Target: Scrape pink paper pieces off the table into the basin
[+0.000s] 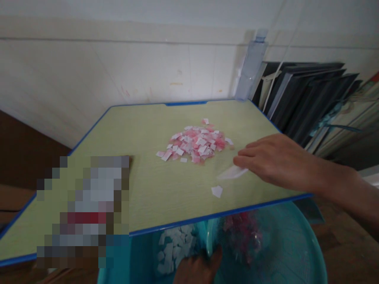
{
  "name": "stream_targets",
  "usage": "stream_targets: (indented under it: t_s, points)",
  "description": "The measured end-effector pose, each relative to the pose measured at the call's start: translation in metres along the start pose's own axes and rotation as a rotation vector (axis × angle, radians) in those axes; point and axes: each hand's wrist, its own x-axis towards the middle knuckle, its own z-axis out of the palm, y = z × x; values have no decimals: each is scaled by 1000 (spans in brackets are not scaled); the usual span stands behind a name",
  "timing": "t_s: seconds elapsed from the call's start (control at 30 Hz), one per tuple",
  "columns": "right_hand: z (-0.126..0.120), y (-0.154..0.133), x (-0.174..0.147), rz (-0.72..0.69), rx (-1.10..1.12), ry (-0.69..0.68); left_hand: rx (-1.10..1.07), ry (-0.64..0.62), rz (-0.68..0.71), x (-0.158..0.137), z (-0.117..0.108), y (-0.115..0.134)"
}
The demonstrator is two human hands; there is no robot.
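My right hand point(263, 157) is over the right part of the yellow-green table, its fingers closed on a thin whitish strip point(233, 172), blurred, perhaps paper or film. A loose white paper piece point(217, 191) lies just left of it. Farther back is a heap of small white and pink paper pieces point(195, 144). Below the table's front edge, my left hand point(197, 270) has its fingers curled at the rim of a teal basket point(209, 236). White pieces point(177, 244) fill the basket's left side. Part of the left hand is cut off by the frame.
The blue-edged table point(142, 197) stands against a white wall. A clear plastic bottle point(251, 67) is at its back right corner, beside upright dark folders point(308, 94). A pixelated patch covers the left. A teal basin point(296, 244) holds pink, shiny wrappers point(245, 236).
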Motion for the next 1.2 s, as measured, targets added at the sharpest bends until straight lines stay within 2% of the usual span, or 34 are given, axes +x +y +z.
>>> stream_targets:
  t_s: [0.07, 0.2, 0.33, 0.47, 0.6, 0.73, 0.97, 1.07, 1.2]
  points:
    - [-3, 2, -3, 17, -19, 0, -7, -26, -20, -2, -5, 3]
    - [-1, -5, -1, -63, 70, -43, -27, -52, -48, -3, -10, 7]
    - [6, -31, 15, -58, 62, 31, -28, -42, -41, -2, -7, 7]
    - [1, -49, 30, -41, 30, 89, 9, -37, -29, -2, -4, 7]
    - [-5, -43, 31, 0, 115, 110, -16, -4, -12, -3, -4, 7]
    - [1, -41, 33, -49, 176, 54, -27, 21, 7, -2, -1, 7]
    - [5, -79, 68, -140, 118, 97, 11, 45, 26, 0, 11, 7]
    - [0, -84, 77, -94, 144, 115, 35, 44, 21, 0, 10, 8]
    - [-2, -76, 79, 85, 180, 98, 14, 37, 28, 0, 7, 9]
